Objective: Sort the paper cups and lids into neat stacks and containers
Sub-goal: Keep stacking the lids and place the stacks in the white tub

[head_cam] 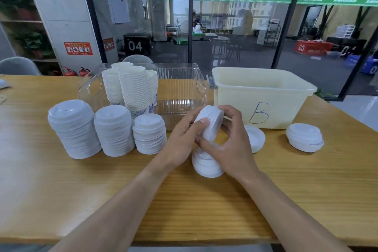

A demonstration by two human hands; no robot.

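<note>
Both hands hold a short stack of white lids (211, 121) tilted on its side above the table's middle. My left hand (184, 131) grips it from the left with the thumb on top. My right hand (227, 141) curls round it from the right. Below them a small lid stack (205, 164) stands on the table. Three tall lid stacks (74, 129), (114, 130), (149, 134) line up at the left. Stacked paper cups (133, 88) stand in a clear bin (180, 88).
A cream tub marked "B" (261, 98) stands at the right rear. A single upturned lid (255, 138) lies in front of it, and a low lid pile (304, 137) sits at the far right. The wooden table (184, 200) runs toward me; glass wall behind.
</note>
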